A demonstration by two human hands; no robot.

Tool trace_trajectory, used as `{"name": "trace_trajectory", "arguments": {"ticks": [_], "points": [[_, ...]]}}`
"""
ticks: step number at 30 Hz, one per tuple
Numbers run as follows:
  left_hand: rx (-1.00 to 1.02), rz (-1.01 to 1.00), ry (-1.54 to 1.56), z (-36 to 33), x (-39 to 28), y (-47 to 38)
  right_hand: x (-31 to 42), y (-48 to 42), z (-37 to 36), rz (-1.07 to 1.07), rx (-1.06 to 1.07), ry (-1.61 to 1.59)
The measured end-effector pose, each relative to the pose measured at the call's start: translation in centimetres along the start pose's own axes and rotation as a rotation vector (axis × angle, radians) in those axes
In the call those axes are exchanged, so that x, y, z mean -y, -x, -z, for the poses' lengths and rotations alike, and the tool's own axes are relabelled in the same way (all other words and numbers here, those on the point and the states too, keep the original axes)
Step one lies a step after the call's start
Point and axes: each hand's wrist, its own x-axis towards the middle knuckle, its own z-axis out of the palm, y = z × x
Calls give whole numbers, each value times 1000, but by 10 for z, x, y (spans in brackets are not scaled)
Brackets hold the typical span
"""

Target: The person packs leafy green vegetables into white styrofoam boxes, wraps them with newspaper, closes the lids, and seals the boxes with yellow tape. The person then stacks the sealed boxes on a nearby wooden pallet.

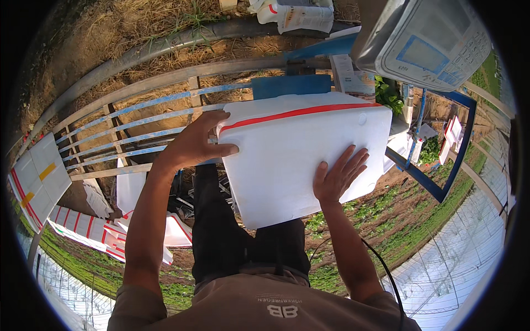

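A white foam box (pixel 281 165), with a strip of red tape along its far edge, is tilted in front of my body. My left hand (pixel 203 138) grips its far left corner, the thumb on the broad face and the fingers at the edge. Spread flat, my right hand (pixel 340 176) lies against the right part of the same face with its fingers apart. Whether the box is closed or what it holds cannot be seen. Beyond the box is a blue panel (pixel 290 85) on the slatted frame.
A metal scale with a keypad (pixel 430 41) stands at the upper right, above a blue metal frame (pixel 445 192). Blue-and-wood slats (pixel 124 123) stretch to the left. Taped foam boxes (pixel 41 178) stand at the far left, with green crop rows around. A black cable (pixel 385 265) hangs by my right arm.
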Motion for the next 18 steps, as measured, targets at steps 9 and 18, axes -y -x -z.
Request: {"name": "trace_trajectory", "arguments": {"ticks": [9, 18], "points": [[-254, 197, 635, -146, 47, 56, 0, 0, -2, 4, 12, 44], [-405, 112, 408, -216, 75, 135, 0, -1, -2, -101, 98, 46]]}}
